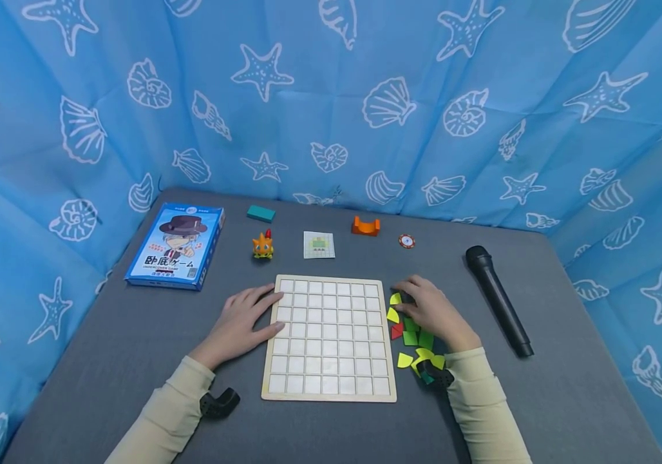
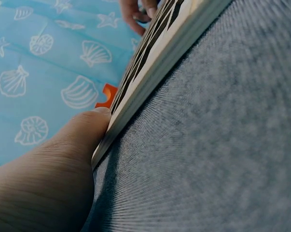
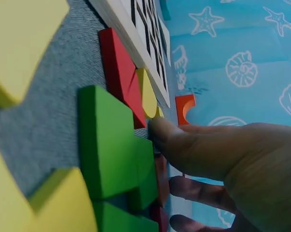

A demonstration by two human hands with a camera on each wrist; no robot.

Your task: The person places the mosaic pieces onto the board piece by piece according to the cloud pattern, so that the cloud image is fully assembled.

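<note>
Head cam: left hand (image 1: 242,322) lies flat, steadying the grid board (image 1: 331,335) at its left edge; right hand (image 1: 434,314) rests on the coloured pieces (image 1: 411,338) just right of it. Left wrist: thumb against the board's edge. Right wrist: fingers (image 3: 184,142) loosely spread, touching the red piece (image 3: 118,72), gripping nothing.

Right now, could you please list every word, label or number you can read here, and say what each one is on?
"UNDERCOVER GAME": on the blue box, below large Chinese characters, the first reading "卧底".
Top strip and other small print on the box: too small to read.
Pattern card: a green pixel picture, no legible text.
Round chip: markings too small to read.
Microphone, grid board: no text visible.
</note>
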